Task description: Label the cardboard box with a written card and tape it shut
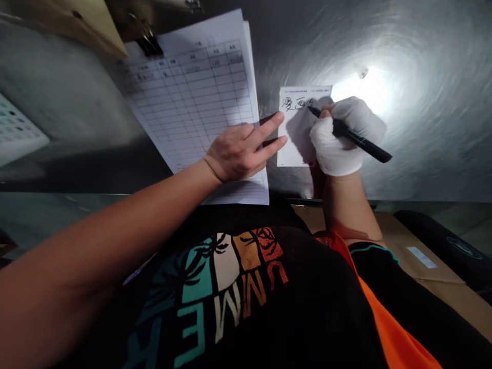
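Observation:
A white slip of paper [286, 151] lies flat on the metal table, with dark handwritten characters along its top. My right hand [344, 130], in a white glove, is closed round a black marker pen [365, 143]. The pen's tip meets the slip just after the last stroke. My bare left hand [246, 151] rests across a stack of printed forms [192, 107]. Two of its fingers stretch out to the slip's left edge; the others are partly hidden. Shadow from the right hand covers part of the slip.
A black binder clip [148, 41] grips the forms' top left corner. Brown card or paper [88, 23] sits at the upper left, and a white patterned sheet [19, 130] at the far left. Bright glare covers the metal table [434, 102]. A cardboard box [407, 251] is below its edge.

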A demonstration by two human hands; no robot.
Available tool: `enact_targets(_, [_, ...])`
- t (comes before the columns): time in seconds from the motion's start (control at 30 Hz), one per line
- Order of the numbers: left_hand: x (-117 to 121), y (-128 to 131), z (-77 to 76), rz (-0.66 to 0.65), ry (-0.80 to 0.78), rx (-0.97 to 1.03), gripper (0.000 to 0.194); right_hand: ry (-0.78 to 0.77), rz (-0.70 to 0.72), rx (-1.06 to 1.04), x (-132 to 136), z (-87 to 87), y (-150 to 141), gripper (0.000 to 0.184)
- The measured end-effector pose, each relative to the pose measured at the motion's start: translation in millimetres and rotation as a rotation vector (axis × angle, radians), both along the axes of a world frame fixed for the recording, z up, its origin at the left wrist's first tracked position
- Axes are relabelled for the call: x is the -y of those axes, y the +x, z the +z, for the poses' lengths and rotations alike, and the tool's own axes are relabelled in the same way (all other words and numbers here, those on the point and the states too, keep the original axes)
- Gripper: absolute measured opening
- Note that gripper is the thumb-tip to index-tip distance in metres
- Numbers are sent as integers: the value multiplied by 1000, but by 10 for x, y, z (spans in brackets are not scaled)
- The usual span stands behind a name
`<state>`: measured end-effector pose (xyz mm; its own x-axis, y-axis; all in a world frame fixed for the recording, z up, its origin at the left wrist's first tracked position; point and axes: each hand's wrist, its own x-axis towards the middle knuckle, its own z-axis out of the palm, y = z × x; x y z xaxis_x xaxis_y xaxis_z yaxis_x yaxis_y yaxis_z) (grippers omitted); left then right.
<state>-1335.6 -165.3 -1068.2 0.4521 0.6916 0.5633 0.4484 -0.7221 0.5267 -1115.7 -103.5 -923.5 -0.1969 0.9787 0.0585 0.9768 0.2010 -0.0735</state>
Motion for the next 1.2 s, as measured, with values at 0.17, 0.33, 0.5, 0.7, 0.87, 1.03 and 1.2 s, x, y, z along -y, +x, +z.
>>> enact_targets(0.17, [-6,-7,21,-63,-140,-47,57,161,-82,129,-1,-13,-21,15])
enact_targets(0.33, [3,-12,20,-17,-58,-50,55,85,-86,32,-25,-21,13,12])
enact_targets(0.5, [-2,-28,40,77,137,-51,50,0,-167,109,-35,14,-29,17])
enact_targets(0.7, [10,-16,32,20,17,-61,51,230,-99,70,-2,7,-33,16])
enact_targets(0.87, [14,5,-9,35,38,-30,54,233,-55,92,-40,-20,11,14])
enact_targets(1.03, [23,-10,18,-18,-93,-56,60,327,-49,28,-70,-17,9,16])
enact_targets(1.2, [30,-14,16,-3,-62,-55,58,189,-54,43,-47,24,4,11])
